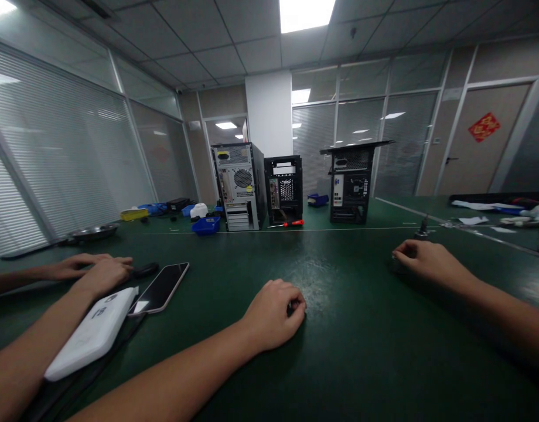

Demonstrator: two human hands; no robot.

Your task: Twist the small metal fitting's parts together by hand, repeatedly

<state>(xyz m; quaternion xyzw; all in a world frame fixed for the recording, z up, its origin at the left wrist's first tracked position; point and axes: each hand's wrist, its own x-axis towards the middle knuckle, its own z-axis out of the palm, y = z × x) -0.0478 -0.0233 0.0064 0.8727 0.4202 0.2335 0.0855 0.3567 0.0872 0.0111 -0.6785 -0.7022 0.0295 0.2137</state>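
Note:
My left hand [273, 313] rests on the green table mat [352, 351] at centre, curled into a loose fist with something small and dark between the fingers. My right hand [423, 261] lies further right, fingers curled and pinched at the tip over something I cannot make out. A small upright metal part [423, 227] stands just beyond it. At my left, another person's two hands [100, 271] rest together on the table beside a small dark object [144, 270], a smartphone [160, 288] and a white device [92, 331].
Three computer cases stand at the back: a grey one [238, 186], a small black one [283, 189] and an open black one [351, 181]. A red-handled screwdriver [293, 223], a blue bin [205, 225], a metal dish [92, 232] and clutter at the far right [502, 212] lie around.

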